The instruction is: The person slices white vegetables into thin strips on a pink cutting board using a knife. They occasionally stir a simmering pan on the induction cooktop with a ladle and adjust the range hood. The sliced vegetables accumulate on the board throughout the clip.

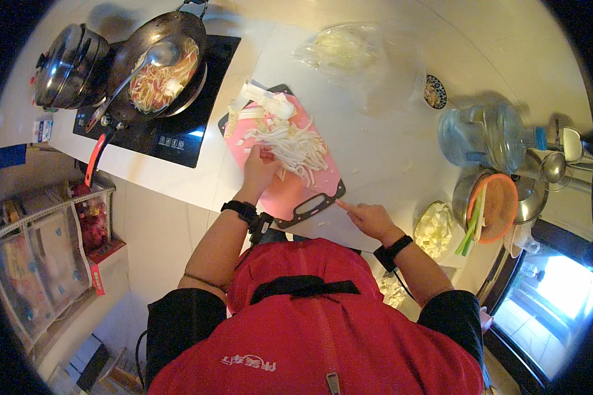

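White vegetable strips [301, 150] lie heaped on a pink cutting board [276, 195] with a dark rim and a handle slot. My left hand [262, 165] is over the board at the near left edge of the heap, its fingers bent; whether it grips any strips is unclear. Larger pale vegetable pieces [276, 104] rest at the board's far end. My right hand [368, 217] is beside the board's near right corner, a finger extended to that corner, with no object visible in it. The palm side of each hand is hidden.
A wok [128, 49] with noodles and a metal ladle [163, 53] stands on the black cooktop [178, 143], beside a lidded pot [69, 69]. Rightward are a plastic bag [385, 64], a small patterned dish [435, 92], a blue water jug [479, 136] and an orange basin [506, 207].
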